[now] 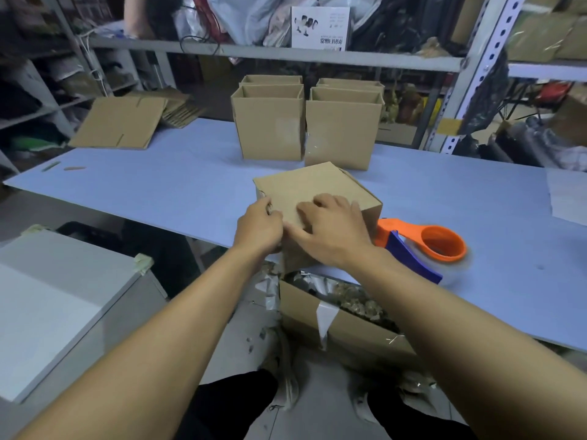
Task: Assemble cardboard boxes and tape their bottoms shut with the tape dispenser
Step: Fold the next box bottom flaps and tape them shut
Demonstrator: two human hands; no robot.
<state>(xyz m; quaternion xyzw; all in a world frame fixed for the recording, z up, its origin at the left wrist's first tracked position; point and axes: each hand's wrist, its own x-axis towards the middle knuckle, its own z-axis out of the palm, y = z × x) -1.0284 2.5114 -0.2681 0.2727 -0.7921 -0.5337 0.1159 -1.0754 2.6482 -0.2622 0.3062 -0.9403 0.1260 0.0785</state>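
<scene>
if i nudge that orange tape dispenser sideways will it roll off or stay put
The tape dispenser probably stays put: it lies flat on the table, its round roll not on edge. It likely slides rather than rolls, since the tabletop looks smooth. It looks light, mostly plastic, so a nudge could carry it to the near edge. Both hands, left hand and right hand, are on the box.

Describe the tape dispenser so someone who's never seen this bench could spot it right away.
Start at the long pale blue table and find the cardboard box under both hands at its near edge. Just right of that box, lying on the tabletop, is the tape dispenser. It is the only brightly coloured thing there: an orange ring and handle with a dark blue blade guard, among plain brown cardboard.
</scene>
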